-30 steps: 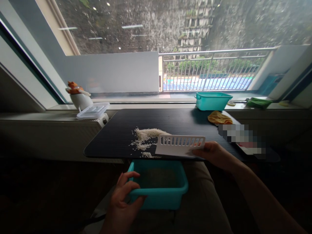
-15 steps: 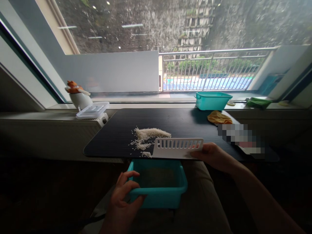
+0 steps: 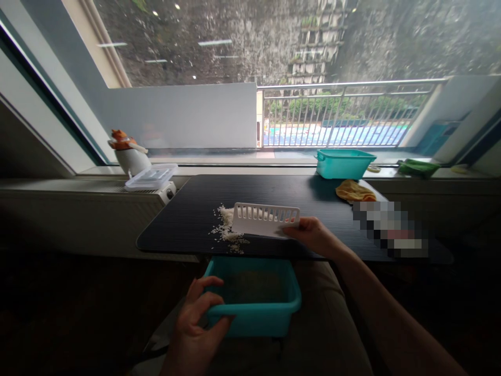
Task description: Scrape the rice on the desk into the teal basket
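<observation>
Clock centred on the table. 10: flat clear plastic lid (image 3: 152, 177) parked on the radiator top, off the work surface. Between 7 and 8: my left hand (image 3: 199, 313), part-curled, thumb outside, fingers over the rim, pinching the near-left corner of a rectangular turquoise plastic tub (image 3: 260, 319). Tub sits at 6, just below the table edge, so I figure spill lands inside. Contents too dark to read. 9, close in: loose white rice grains (image 3: 227, 232) on the black wood-grain tabletop (image 3: 297, 190). Centre: white slotted plastic plate (image 3: 260, 225), tilted, solid edge low, probably to push grains; can't tell if it touches. 4: my right hand (image 3: 309, 231), closed on the plate's right end, likely keeping its left end free. 2: second turquoise tub (image 3: 344, 164), by the window.
</observation>
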The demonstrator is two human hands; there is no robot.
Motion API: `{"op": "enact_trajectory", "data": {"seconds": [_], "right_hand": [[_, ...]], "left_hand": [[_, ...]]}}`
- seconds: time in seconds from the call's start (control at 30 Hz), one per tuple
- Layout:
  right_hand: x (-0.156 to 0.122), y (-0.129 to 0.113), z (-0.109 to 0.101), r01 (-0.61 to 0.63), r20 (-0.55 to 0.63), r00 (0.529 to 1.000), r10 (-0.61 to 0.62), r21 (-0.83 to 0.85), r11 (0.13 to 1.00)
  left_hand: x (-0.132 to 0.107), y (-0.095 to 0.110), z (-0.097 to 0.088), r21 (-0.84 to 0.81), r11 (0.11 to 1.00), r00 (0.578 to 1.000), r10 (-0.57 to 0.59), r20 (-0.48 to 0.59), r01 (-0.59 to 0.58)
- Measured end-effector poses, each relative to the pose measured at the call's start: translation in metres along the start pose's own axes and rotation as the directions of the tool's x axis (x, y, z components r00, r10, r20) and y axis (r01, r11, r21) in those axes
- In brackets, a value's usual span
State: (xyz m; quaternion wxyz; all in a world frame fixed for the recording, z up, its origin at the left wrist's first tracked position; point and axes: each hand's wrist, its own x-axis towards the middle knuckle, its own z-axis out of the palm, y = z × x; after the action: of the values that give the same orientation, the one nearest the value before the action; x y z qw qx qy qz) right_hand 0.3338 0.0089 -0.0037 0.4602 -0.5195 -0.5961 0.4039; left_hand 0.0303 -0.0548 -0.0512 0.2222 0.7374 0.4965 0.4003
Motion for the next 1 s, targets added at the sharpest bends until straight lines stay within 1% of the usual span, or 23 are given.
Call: {"op": "enact_trajectory", "data": {"seconds": [0.1, 0.27, 0.43, 0.6, 0.73, 0.87, 1.0], "right_hand": [[0.002, 0.004, 0.003, 0.006, 0.028, 1.000, -0.007, 0.027, 1.000], [-0.001, -0.001, 0.008, -0.016, 0.081, 0.997, 0.016, -0.003, 1.000], [-0.005, -0.003, 0.009, 0.001, 0.136, 0.991, 0.000, -0.006, 1.000], [-0.008, -0.001, 0.012, -0.007, 0.144, 0.990, 0.006, 0.006, 1.000], [-0.009, -0.003, 0.014, -0.020, 0.169, 0.985, 0.021, -0.007, 1.000], [-0.012, -0.011, 0.014, -0.030, 0.185, 0.982, 0.036, -0.033, 0.999], [-0.016, -0.018, 0.014, -0.057, 0.229, 0.971, 0.063, -0.033, 0.998]], "left_hand": [[-0.001, -0.001, -0.001, 0.001, 1.000, 1.000, -0.006, 0.010, 0.006], [-0.001, -0.001, -0.001, 0.008, 0.999, 0.999, -0.031, 0.010, 0.031], [0.000, 0.006, -0.001, -0.043, 0.997, 0.998, -0.069, -0.006, 0.069], [0.000, 0.010, -0.002, -0.061, 0.996, 0.997, -0.070, -0.016, 0.068], [-0.001, 0.006, -0.002, -0.038, 0.998, 0.999, -0.044, -0.009, 0.044], [-0.001, -0.003, -0.001, 0.006, 1.000, 1.000, -0.001, 0.017, 0.001], [0.000, -0.005, -0.001, 0.028, 1.000, 1.000, -0.006, 0.022, 0.005]]}}
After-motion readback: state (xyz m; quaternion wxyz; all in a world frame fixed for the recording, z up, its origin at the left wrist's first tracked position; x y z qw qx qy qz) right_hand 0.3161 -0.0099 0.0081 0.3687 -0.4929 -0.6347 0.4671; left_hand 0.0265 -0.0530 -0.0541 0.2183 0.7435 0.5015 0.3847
